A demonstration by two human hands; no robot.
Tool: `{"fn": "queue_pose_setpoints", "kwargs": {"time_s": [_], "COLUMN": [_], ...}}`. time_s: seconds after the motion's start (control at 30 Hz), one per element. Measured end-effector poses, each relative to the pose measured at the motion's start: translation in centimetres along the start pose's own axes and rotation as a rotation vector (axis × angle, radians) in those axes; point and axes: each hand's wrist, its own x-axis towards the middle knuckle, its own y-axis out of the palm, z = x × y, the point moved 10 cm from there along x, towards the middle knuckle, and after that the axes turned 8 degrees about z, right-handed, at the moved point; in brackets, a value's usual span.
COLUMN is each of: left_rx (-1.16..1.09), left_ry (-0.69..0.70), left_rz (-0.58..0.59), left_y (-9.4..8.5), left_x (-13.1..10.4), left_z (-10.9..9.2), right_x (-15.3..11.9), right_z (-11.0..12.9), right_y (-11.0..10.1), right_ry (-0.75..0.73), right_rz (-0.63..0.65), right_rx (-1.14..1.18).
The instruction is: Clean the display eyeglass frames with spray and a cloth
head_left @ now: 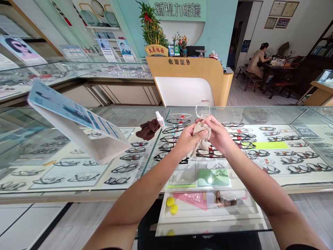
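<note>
Over the glass counter (158,166), both hands are close together around a pale beige cloth (198,131). My left hand (189,139) is closed on the cloth, its thumb pressed across the front, and a loose fold hangs below. My right hand (218,133) has its fingers pinched at the edge of a pair of eyeglasses (203,109). One clear lens with a thin rim stands up above the fingers; the rest of the glasses is hidden by the cloth and hands. To the left, a white spray bottle (160,119) lies tilted beside a crumpled dark brown cloth (148,129).
Rows of eyeglasses (124,168) lie inside the counter under glass. A folded display card (78,118) stands on the left. An open drawer (187,222) with yellow round things is below. Beyond are a wooden reception desk (189,66) and a seated person (257,60).
</note>
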Motion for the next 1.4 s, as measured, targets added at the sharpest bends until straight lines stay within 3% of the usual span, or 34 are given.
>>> {"fn": "queue_pose_setpoints", "kwargs": {"time_s": [0.13, 0.37, 0.6, 1.07, 1.3, 1.4], "left_rx": [0.047, 0.074, 0.009, -0.032, 0.085, 0.145], "left_ry": [-0.026, -0.04, -0.102, 0.051, 0.147, 0.154], "left_rz": [0.097, 0.082, 0.117, -0.145, -0.238, -0.224], "left_y": [0.7, 0.3, 0.4, 0.1, -1.1, -1.2], "left_x": [0.1, 0.2, 0.2, -0.6, -1.0, -0.9], "left_z": [-0.4, -0.6, 0.6, -0.6, -1.0, -1.1], "right_x": [0.3, 0.3, 0.3, -0.1, -0.2, -0.1], "right_z": [0.2, 0.7, 0.7, -0.7, -0.9, -0.9], "right_y": [-0.4, -0.6, -0.8, 0.9, 0.9, 0.5], "right_ry": [-0.011, -0.005, -0.014, -0.022, -0.011, -0.005], "right_rz": [0.004, 0.024, 0.03, 0.001, -0.019, -0.027], "right_rx": [0.046, 0.028, 0.013, 0.062, 0.002, 0.013]}}
